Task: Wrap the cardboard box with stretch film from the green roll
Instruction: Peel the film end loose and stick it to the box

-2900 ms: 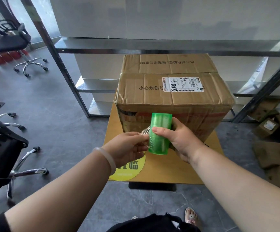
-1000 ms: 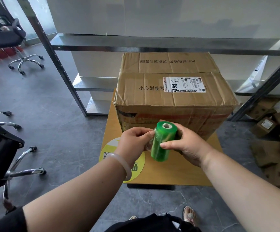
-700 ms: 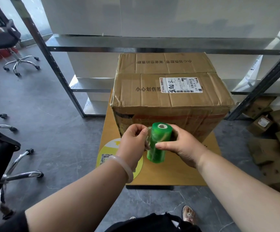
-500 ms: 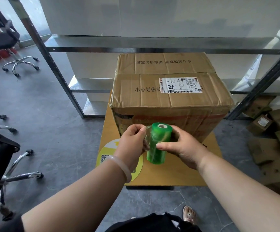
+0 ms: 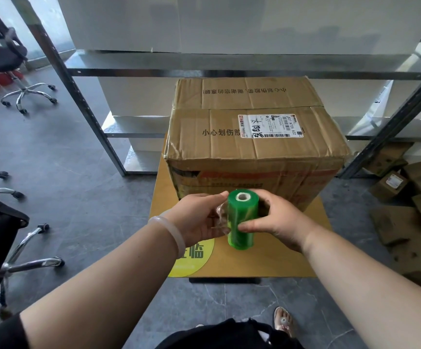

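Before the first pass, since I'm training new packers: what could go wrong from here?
The film end pinched in the left hand looks crumpled; it may rope up instead of clinging flat.
No film is on the box yet, so a hard pull could slip free.
The shelf frame stands close behind the box; passing the roll round may be tight.

Before you, a low wooden table (image 5: pixel 267 260) on grey floor (image 5: pixel 78 172) bears the cardboard box (image 5: pixel 254 152) and a yellow sticker (image 5: pixel 194 258).
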`<state>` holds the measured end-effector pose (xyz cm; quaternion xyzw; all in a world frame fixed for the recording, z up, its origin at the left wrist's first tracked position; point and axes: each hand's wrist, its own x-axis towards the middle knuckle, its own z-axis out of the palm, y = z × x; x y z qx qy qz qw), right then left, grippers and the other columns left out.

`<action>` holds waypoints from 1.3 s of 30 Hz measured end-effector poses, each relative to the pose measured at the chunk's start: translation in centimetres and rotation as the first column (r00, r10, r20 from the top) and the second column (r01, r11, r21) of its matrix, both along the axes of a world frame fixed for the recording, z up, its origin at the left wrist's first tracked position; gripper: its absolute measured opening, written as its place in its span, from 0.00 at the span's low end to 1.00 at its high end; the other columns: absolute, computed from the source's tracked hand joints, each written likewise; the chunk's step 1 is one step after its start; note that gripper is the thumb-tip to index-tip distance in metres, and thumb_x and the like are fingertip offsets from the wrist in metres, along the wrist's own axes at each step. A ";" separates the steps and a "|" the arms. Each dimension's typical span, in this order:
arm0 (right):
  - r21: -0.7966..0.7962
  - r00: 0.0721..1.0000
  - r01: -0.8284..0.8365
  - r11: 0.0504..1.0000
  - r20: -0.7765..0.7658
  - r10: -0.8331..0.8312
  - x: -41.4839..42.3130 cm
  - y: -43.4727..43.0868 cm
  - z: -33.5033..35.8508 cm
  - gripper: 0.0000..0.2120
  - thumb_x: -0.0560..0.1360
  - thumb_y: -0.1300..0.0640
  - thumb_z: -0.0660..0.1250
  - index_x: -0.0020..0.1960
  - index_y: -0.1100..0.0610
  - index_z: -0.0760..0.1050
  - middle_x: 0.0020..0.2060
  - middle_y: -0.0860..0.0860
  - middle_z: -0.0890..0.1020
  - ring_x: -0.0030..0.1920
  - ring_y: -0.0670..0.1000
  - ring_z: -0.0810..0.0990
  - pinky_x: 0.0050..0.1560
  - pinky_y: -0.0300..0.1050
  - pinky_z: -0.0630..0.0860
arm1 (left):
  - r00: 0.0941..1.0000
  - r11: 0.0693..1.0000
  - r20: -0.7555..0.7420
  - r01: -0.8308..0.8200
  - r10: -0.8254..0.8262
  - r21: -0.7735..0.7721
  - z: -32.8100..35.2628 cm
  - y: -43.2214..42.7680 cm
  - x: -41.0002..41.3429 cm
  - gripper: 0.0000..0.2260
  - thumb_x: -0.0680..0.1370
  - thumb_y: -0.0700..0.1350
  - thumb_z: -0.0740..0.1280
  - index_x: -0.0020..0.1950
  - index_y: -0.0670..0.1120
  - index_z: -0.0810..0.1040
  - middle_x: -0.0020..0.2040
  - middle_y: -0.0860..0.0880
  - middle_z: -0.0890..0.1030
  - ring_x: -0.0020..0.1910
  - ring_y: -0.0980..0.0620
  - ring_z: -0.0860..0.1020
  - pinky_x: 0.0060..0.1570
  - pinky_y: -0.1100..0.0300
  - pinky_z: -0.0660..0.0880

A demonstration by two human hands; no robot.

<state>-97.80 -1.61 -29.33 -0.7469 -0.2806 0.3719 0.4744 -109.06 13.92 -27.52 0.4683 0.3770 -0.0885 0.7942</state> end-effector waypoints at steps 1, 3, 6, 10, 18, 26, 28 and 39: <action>0.005 1.000 -0.002 1.000 -0.006 0.002 -0.1 0.0 0.1 0.31 0.62 0.64 0.79 0.60 0.47 0.73 0.53 0.43 0.81 0.52 0.34 0.77 0.49 0.27 0.73 | 1.000 0.999 0.000 -0.010 0.010 0.035 -0.1 0.0 0.0 0.11 0.80 0.46 0.68 0.55 0.38 0.80 0.44 0.41 0.82 0.39 0.46 0.81 0.42 0.51 0.83; 0.007 1.000 -0.006 1.000 -0.027 0.006 -0.2 -0.1 0.2 0.31 0.62 0.64 0.79 0.60 0.48 0.72 0.53 0.42 0.80 0.52 0.35 0.77 0.47 0.28 0.73 | 1.000 0.997 -0.004 -0.025 0.025 0.075 -0.2 -0.1 0.1 0.10 0.80 0.45 0.68 0.54 0.39 0.80 0.44 0.41 0.82 0.40 0.46 0.81 0.40 0.52 0.83; 0.013 0.998 0.003 1.000 -0.057 -0.002 -0.2 -0.3 0.1 0.30 0.62 0.65 0.78 0.59 0.47 0.73 0.53 0.44 0.81 0.55 0.40 0.77 0.51 0.34 0.74 | 0.999 0.996 0.003 -0.035 0.035 0.080 -0.2 -0.2 0.0 0.08 0.80 0.43 0.68 0.54 0.40 0.80 0.42 0.42 0.82 0.39 0.48 0.81 0.37 0.53 0.83; 0.023 0.997 0.000 1.000 -0.082 0.002 -0.1 -0.4 0.2 0.29 0.62 0.67 0.78 0.58 0.49 0.73 0.53 0.47 0.81 0.55 0.44 0.79 0.54 0.40 0.77 | 1.000 0.973 0.014 -0.004 0.000 0.231 0.0 -0.4 0.2 0.05 0.80 0.42 0.67 0.50 0.41 0.80 0.38 0.44 0.82 0.33 0.51 0.82 0.37 0.53 0.83; -0.008 0.978 0.150 0.989 -0.144 -0.150 -0.1 -0.6 0.0 0.38 0.55 0.53 0.82 0.61 0.53 0.70 0.53 0.54 0.81 0.55 0.55 0.80 0.59 0.57 0.77 | 0.994 0.927 0.093 -0.091 0.061 0.365 -0.1 -0.7 0.8 0.08 0.84 0.44 0.60 0.48 0.44 0.74 0.37 0.46 0.74 0.31 0.49 0.75 0.45 0.47 0.81; -0.019 0.960 0.225 0.974 -0.164 -0.225 -1.1 0.0 -0.4 0.32 0.51 0.46 0.80 0.52 0.51 0.75 0.49 0.54 0.82 0.53 0.55 0.81 0.59 0.58 0.76 | 0.976 0.824 0.127 -0.219 0.178 0.522 -1.8 -0.8 0.2 0.06 0.83 0.47 0.60 0.48 0.52 0.75 0.43 0.45 0.79 0.42 0.43 0.81 0.47 0.39 0.82; -0.023 0.954 0.245 0.969 -0.172 -0.246 -1.3 0.3 -0.7 0.27 0.57 0.51 0.81 0.51 0.50 0.73 0.49 0.53 0.81 0.53 0.54 0.80 0.60 0.56 0.76 | 0.972 0.762 0.160 -0.234 0.171 0.604 -2.3 -1.0 0.0 0.07 0.83 0.47 0.59 0.47 0.52 0.73 0.42 0.45 0.78 0.39 0.43 0.78 0.45 0.36 0.81; -0.117 0.965 0.118 0.986 -0.220 -0.141 -1.8 2.9 -1.1 0.28 0.68 0.50 0.75 0.62 0.54 0.67 0.52 0.54 0.79 0.54 0.55 0.79 0.61 0.56 0.74 | 0.954 0.856 0.160 -0.298 0.253 0.423 -4.6 0.9 -1.9 0.07 0.84 0.46 0.59 0.54 0.43 0.73 0.37 0.45 0.75 0.32 0.50 0.73 0.34 0.54 0.76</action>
